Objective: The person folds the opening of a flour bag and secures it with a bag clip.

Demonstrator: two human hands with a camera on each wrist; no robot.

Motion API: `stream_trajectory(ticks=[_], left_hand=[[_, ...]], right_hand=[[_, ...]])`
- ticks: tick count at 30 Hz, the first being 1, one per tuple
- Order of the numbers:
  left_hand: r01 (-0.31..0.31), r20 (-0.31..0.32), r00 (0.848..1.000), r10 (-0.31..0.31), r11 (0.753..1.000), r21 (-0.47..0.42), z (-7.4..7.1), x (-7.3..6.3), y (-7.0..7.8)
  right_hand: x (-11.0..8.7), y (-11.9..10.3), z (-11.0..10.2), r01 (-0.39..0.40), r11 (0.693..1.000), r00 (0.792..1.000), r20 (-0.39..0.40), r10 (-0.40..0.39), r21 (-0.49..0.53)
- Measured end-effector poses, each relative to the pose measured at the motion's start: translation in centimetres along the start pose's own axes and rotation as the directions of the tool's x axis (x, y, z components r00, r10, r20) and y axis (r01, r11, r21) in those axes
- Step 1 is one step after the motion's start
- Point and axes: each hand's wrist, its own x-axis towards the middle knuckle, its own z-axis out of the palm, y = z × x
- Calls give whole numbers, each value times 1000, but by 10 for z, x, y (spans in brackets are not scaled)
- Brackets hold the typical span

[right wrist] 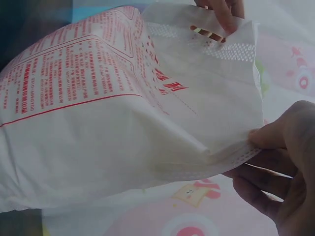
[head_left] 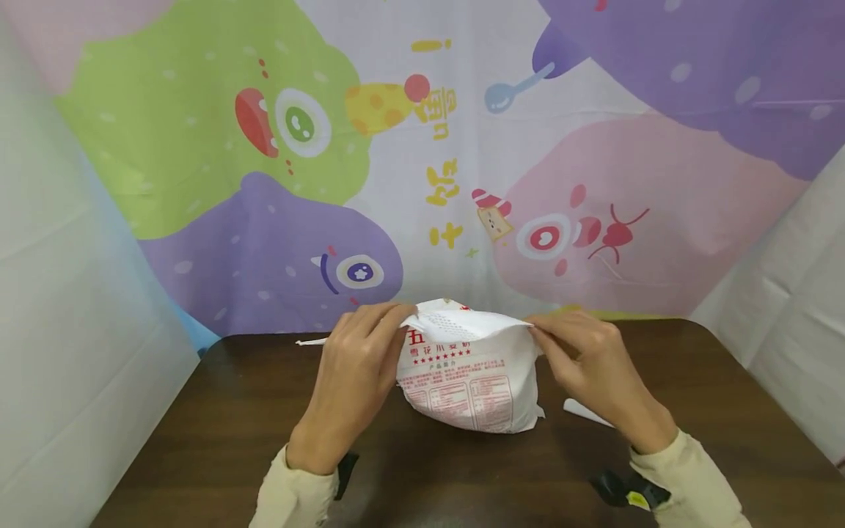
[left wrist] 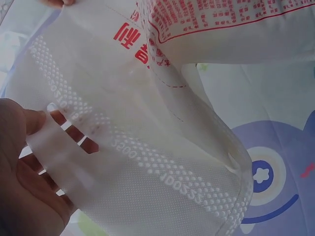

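A white flour bag (head_left: 462, 389) with red print stands on the table, its top flap folded over toward me. My left hand (head_left: 359, 363) pinches the flap's left part. In the left wrist view, the thumb of that left hand (left wrist: 29, 172) presses beside the cut-out handle slot of the bag (left wrist: 118, 108), and its fingers show through the slot from behind. At the flap's right corner my right hand (head_left: 587, 359) pinches the edge. The right wrist view shows that right hand (right wrist: 280, 167) with thumb and forefinger on the corner of the bag (right wrist: 78, 147), other fingers curved below.
A white strip (head_left: 587, 412) lies on the dark brown table (head_left: 462, 484), partly behind my right wrist. A thin white tip (head_left: 310, 342) pokes out left of my left hand. A cartoon-printed curtain (head_left: 462, 271) hangs behind the table; pale cloth (head_left: 59, 293) hangs at the sides.
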Motion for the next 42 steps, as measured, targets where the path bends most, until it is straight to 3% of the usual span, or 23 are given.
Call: stream_trajectory(ticks=[13,21,32,42], left_hand=[[-32,77,997,32,999,-2,2,-2,1],[-44,112,993,44,999,3,1,-1,1],[-20,98,995,21,1000,-17,3,-3,5],[-3,98,995,12,996,-90,2,13,1]], right_hand=[[-2,7,-4,-148,989,984,95,149,-16],[-2,7,-5,-150,989,984,98,150,-5],[-3,8,-6,-154,988,980,128,152,3],[-3,10,-5,-138,990,986,95,138,-10]])
